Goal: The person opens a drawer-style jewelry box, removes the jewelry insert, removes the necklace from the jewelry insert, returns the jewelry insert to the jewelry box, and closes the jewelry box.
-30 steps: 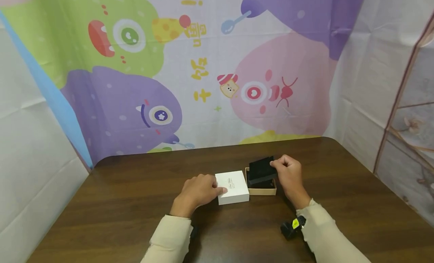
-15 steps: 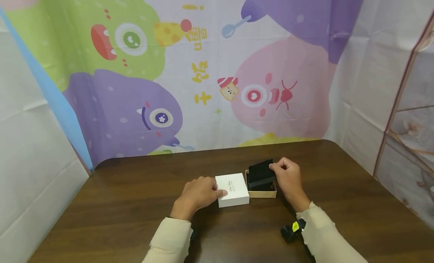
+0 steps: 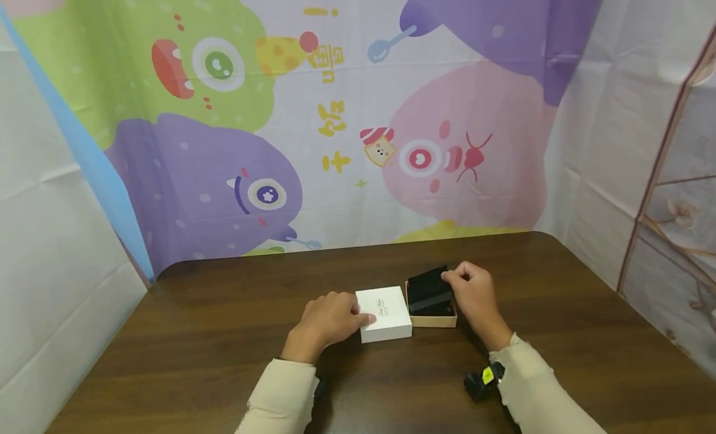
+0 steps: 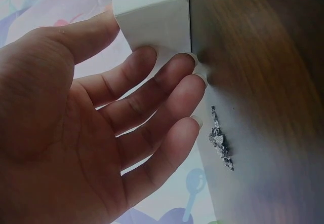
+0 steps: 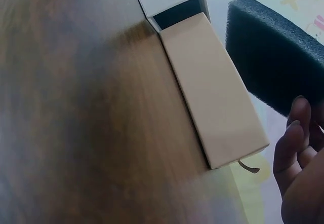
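A white box sleeve (image 3: 384,313) with small lettering on top lies on the table. My left hand (image 3: 330,322) grips its left end, thumb on top; in the left wrist view the fingers (image 4: 139,64) bend against its end. The tan drawer (image 3: 433,322) sticks out of the sleeve's right side. Above it, my right hand (image 3: 474,294) pinches a black foam pad (image 3: 427,285) by one corner and holds it tilted. The right wrist view shows this foam pad (image 5: 273,57) raised beside the drawer. What lies inside the drawer is mostly hidden.
A silver chain (image 4: 218,139) with small ornaments lies on the table beyond my left fingers; my left hand seems to hide it in the head view. A small ribbon tab (image 5: 248,167) pokes from the drawer's end. A printed curtain (image 3: 335,204) hangs behind the table (image 3: 224,359).
The foam pad has come down and tilted more over the drawer, its front strip now facing me. My right hand has shifted slightly left with it. My left hand stays on the sleeve.
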A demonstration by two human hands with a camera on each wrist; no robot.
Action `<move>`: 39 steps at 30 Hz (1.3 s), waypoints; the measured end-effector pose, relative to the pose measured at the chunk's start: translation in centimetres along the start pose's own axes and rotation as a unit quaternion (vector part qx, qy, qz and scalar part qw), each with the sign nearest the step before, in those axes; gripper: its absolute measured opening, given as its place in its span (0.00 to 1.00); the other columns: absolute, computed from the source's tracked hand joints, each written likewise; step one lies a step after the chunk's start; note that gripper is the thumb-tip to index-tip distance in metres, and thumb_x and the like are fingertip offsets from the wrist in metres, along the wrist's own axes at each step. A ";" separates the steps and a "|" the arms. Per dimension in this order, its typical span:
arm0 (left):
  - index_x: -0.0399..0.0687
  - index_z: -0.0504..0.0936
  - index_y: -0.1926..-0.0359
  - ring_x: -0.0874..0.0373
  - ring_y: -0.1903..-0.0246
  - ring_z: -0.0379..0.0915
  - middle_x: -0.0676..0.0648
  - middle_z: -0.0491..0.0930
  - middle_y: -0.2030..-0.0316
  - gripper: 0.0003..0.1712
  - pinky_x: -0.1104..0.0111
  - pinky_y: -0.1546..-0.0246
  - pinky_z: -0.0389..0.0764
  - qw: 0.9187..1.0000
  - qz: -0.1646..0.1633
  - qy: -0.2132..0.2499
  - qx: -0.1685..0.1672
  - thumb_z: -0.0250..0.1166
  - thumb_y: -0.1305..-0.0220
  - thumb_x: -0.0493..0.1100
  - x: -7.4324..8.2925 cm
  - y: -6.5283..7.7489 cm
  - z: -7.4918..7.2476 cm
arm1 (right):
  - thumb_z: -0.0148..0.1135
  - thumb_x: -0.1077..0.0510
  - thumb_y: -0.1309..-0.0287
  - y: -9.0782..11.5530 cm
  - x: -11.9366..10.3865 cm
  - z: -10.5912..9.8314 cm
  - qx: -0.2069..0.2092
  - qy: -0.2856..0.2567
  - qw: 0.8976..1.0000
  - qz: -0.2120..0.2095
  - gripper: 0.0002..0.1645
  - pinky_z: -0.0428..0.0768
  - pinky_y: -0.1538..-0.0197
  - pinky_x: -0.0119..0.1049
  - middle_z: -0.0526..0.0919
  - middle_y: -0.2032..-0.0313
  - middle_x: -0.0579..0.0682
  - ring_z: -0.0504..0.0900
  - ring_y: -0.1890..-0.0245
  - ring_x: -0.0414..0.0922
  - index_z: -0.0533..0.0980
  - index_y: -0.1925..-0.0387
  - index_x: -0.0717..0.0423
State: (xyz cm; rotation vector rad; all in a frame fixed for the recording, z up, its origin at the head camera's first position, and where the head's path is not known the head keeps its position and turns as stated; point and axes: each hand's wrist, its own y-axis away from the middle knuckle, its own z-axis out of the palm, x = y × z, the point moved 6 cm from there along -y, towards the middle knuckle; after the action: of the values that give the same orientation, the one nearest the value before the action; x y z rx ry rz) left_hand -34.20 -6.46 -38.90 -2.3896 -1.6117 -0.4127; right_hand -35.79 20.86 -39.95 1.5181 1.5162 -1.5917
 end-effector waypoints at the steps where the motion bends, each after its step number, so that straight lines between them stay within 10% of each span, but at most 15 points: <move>1: 0.55 0.79 0.78 0.59 0.81 0.61 0.55 0.69 0.82 0.20 0.63 0.78 0.62 1.000 -0.001 0.000 0.001 0.67 0.36 0.61 0.0 0.0 0.0 | 0.67 0.64 0.42 0.0 -0.1 0.0 -0.002 0.001 1.000 0.001 0.15 0.74 0.77 0.35 0.73 0.81 0.52 0.72 0.86 0.46 0.74 0.81 0.61; 39: 0.55 0.79 0.77 0.59 0.81 0.62 0.55 0.70 0.80 0.21 0.63 0.78 0.63 1.000 -0.004 0.000 -0.004 0.67 0.36 0.61 0.0 0.0 0.2 | 0.66 0.58 0.39 -0.1 0.4 0.1 -0.043 0.061 0.996 0.044 0.17 0.71 0.80 0.37 0.73 0.88 0.49 0.73 0.88 0.45 0.75 0.81 0.59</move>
State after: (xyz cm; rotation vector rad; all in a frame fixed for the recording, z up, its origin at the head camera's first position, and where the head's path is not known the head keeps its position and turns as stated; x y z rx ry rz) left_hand -34.17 -6.39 -39.12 -2.3895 -1.6228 -0.4216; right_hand -36.01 20.98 -40.31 1.6361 1.5387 -1.3893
